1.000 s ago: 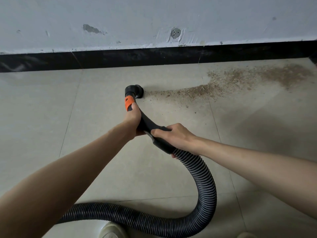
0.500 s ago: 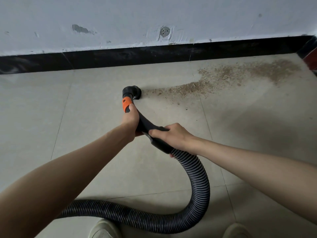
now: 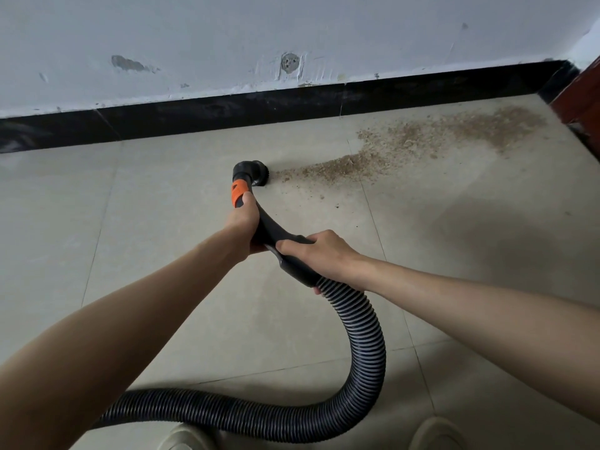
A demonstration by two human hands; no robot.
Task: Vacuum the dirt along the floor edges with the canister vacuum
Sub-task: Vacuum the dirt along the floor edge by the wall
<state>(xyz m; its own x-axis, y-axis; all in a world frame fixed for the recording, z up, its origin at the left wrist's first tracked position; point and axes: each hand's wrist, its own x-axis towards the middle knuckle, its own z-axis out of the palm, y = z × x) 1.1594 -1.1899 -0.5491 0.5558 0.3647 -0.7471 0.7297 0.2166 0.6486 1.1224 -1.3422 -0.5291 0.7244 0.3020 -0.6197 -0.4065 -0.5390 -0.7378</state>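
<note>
A black round vacuum nozzle (image 3: 252, 173) sits on the pale floor tile (image 3: 162, 254), its mouth touching the left tip of a trail of brown, sawdust-like dirt (image 3: 406, 144) that widens to the right toward the corner of the room. Behind the nozzle an orange collar (image 3: 238, 193) joins it to a curved black handle tube (image 3: 276, 233). No brand, label or lettering can be read on the vacuum's parts. The left hand (image 3: 242, 224) grips the tube just below the orange collar, fingers wrapped around it. The right hand (image 3: 319, 254) grasps the lower end of the handle, fingers curled over the top, where the ribbed black hose (image 3: 363, 345) begins. The hose loops down to the right, then sweeps left across the bottom of the view and passes behind the left forearm. The dirt lies near a black baseboard (image 3: 292, 105) without touching it, a strip of bare tile between them. Above the baseboard rises a white wall (image 3: 357, 34) with chipped paint and a patched hole. A reddish-brown door frame (image 3: 581, 99) edges the far right. The toes of two light shoes (image 3: 185, 438) show at the bottom edge.
</note>
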